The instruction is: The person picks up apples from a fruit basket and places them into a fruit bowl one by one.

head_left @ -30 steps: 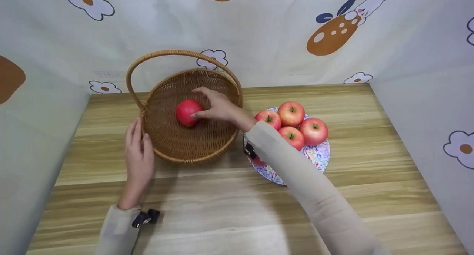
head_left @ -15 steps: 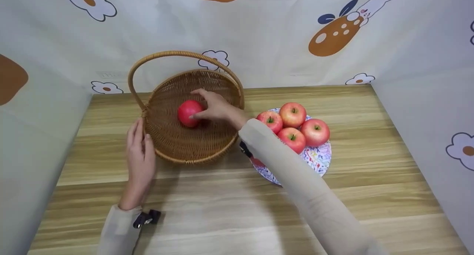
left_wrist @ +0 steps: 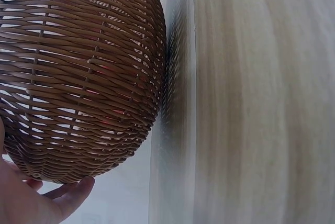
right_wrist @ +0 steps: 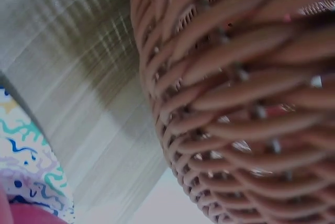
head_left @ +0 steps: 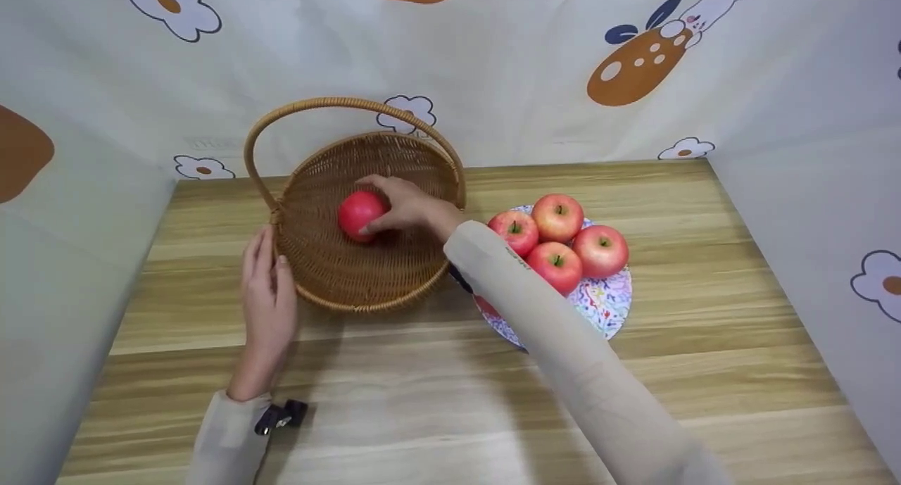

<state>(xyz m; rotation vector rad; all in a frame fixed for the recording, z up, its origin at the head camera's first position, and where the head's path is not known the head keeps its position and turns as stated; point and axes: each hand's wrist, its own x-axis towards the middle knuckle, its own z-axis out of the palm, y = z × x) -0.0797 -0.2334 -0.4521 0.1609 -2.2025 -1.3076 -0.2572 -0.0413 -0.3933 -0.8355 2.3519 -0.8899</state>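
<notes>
In the head view a wicker basket [head_left: 338, 274] with an arched handle stands left of centre, its mouth tipped towards the camera. Inside it lies a smooth red apple [head_left: 357, 216], no stem visible. My right hand [head_left: 406, 202] reaches in over the basket's right side, with thumb and fingers curved round that apple. Along the basket's left outer side rests my left hand [head_left: 269, 302], its fingers fairly straight. In the left wrist view, the fingertips of the left hand [left_wrist: 39, 200] touch the woven wall [left_wrist: 84, 77]. The basket wall [right_wrist: 251, 93] hides the right hand in the right wrist view.
Several apples [head_left: 556, 267] sit on a patterned plate [head_left: 609, 302] right of the basket, partly under my right sleeve [head_left: 563, 358]. All stands on a wooden table [head_left: 422, 400]. A cloth printed with flowers [head_left: 493, 70] lines the back and sides.
My right hand has lowered slightly, and its thumb and fingers have closed in on the red apple. The right sleeve has shifted a little left. My left hand stays against the basket.
</notes>
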